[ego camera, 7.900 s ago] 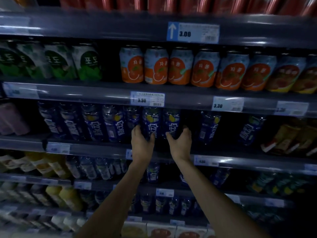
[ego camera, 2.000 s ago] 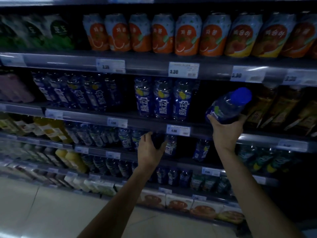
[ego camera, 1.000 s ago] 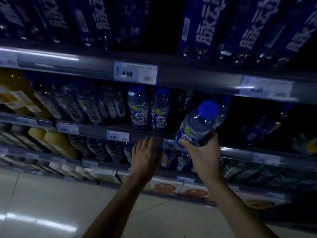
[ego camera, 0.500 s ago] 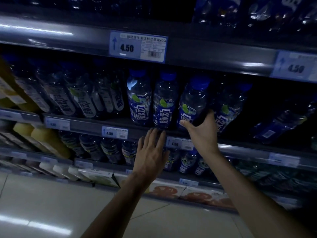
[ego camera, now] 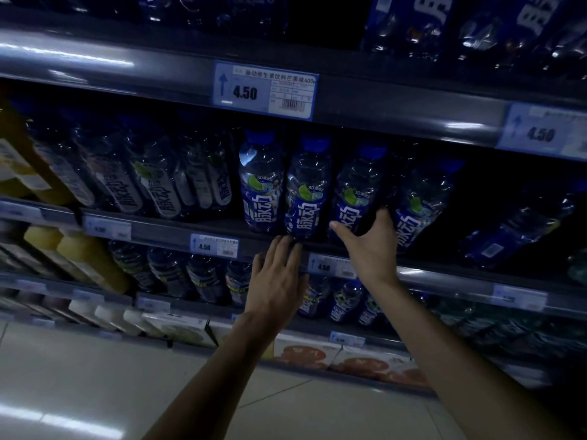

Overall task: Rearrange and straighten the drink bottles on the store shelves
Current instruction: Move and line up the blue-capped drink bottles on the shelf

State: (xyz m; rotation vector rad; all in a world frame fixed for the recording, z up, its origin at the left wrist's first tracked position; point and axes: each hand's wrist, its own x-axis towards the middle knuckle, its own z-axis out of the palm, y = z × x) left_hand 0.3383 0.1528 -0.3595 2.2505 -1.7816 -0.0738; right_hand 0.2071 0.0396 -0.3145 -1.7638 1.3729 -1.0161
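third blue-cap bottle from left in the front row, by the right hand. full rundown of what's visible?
The third bottle is clear ribbed plastic with a blue cap and a blue label bearing white characters and a green lime graphic. It stands on the shelf edge, leaning slightly right, between similar bottles. The right hand, open, touches its lower label.

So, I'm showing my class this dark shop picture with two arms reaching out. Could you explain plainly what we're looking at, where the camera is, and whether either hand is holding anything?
There is no machine here: these are a person's bare arms, filmed by a camera worn on their head, looking forward and down. They face store shelves. The right hand is open around the lower part of the third blue-capped bottle in a row on the middle shelf, with the thumb on the label. The left hand is spread flat at the shelf edge below that row and holds nothing. A price tag above reads 4.50. Yellow bottles stand lower left.
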